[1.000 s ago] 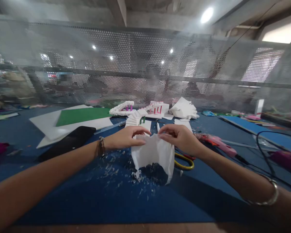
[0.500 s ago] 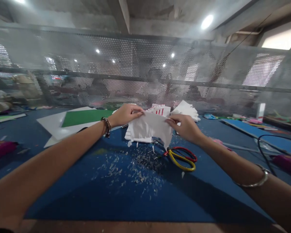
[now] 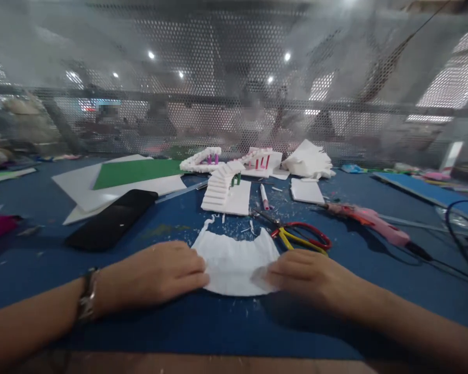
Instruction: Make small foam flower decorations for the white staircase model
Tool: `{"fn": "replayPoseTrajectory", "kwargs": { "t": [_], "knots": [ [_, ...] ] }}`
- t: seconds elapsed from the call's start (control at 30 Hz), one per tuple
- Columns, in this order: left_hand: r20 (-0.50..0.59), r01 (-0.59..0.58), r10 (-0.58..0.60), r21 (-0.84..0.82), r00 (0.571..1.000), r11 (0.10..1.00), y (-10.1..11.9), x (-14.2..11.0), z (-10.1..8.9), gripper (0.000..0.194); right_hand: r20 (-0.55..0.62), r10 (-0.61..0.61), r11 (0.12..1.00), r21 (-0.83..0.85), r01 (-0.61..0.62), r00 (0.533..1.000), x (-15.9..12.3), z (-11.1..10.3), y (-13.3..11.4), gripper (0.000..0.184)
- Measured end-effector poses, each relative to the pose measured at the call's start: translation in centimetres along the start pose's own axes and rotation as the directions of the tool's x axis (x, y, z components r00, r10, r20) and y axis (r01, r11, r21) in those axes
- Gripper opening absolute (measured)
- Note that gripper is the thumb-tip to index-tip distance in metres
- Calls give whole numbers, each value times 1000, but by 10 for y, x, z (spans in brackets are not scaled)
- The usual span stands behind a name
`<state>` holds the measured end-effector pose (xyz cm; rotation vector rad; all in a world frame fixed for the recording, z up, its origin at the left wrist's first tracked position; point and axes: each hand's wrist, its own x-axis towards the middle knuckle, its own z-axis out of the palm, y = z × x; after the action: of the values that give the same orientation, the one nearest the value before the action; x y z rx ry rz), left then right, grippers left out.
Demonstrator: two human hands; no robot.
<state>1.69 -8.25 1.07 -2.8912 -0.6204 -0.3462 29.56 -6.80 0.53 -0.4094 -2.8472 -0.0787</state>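
Left hand [image 3: 152, 275]: grip pinched paper [image 3: 234, 262] at its left edge.
Paper: had just come down to the desk [image 3: 179, 332], seemingly steadier to handle.
Right hand [image 3: 312, 278]: at paper's right edge; blurred, couldn't tell its grip.

Paper [image 3: 237, 267] lies on the surface [image 3: 159, 332] between your left hand [image 3: 164, 272] and right hand [image 3: 310, 275] — stair model [image 3: 219, 188] behind it, scissors [image 3: 286, 236] just beyond your right hand, corded tool [image 3: 378, 222] farther right, phone [image 3: 111, 221] beyond your left hand.
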Motion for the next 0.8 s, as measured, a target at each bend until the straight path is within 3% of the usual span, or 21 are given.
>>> {"fn": "replayPoseTrajectory", "kwargs": {
  "t": [0.07,0.17,0.33,0.53,0.8],
  "knots": [
    [54,84,-82,-32,995,996,6,-8,7,28,2,89,989,114,-89,996,-6,6,-3,27],
    [62,208,-199,-212,978,955,4,-11,13,20,28,225,942,251,-225,974,-7,8,-2,22],
    [120,369,-350,-327,929,870,1,-6,14,18,53,320,876,363,-317,946,0,7,0,15],
    [201,571,-535,-268,821,776,1,2,16,30,43,414,859,313,-406,909,8,9,0,21],
    [278,639,-584,-187,763,746,-2,10,8,29,30,448,880,164,-446,894,12,13,0,15]
  ]
}}
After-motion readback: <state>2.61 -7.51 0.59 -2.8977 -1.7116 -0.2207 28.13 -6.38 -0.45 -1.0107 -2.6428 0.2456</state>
